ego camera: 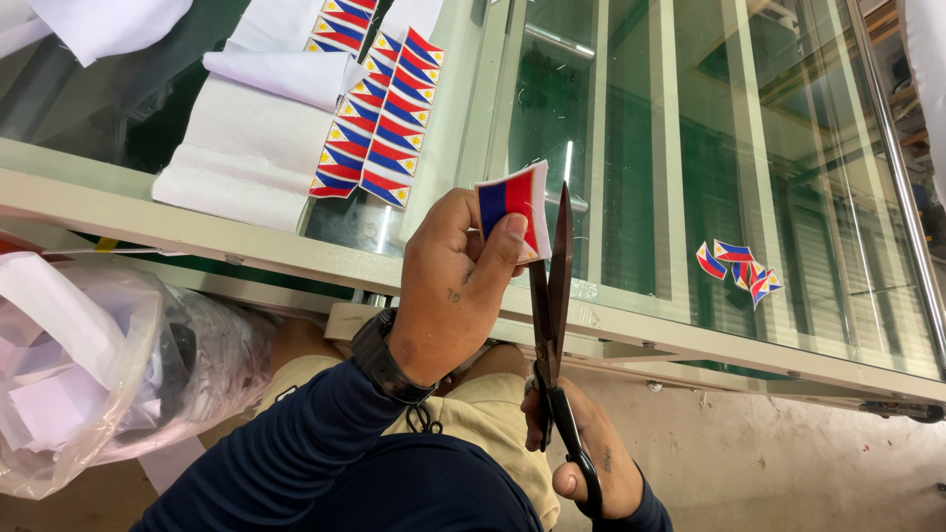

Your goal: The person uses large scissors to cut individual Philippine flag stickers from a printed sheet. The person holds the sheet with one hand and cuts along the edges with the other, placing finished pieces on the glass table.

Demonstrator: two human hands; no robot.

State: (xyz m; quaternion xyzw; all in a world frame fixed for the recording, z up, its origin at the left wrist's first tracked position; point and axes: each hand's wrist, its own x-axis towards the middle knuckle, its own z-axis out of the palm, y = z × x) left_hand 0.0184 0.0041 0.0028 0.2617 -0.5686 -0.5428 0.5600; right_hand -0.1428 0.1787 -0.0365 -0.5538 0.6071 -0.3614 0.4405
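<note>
At the near edge of the glass tabletop we found the person seated, both hands raised over the lap. Left hand was pinching a small flag patch, red, blue and white w/ a white border, between thumb and forefinger; thumb lay flat across the patch face, remaining fingers curled in. A dark wristband sat on that wrist, above a navy sleeve. Right hand was closed through the handles of a pair of dark scissors, held approx. upright, tips pointing away from the body. Blades stood nearly together, only a narrow gap between them, and lay just beside the patch's right edge; we could not tell whether blade and patch actually touched.

On the tabletop, upper left, we noted a printed sheet of uncut flag patches in two rows, resting partly on a folded white sheet. More white material lay at the far left corner. Well apart, to the right, a small loose pile of cut patches sat on the glass. Below the tabletop frame, lower left, a clear plastic bag held white paper offcuts. Tan trousers were visible beneath the hands; bare concrete floor lay to the right.
</note>
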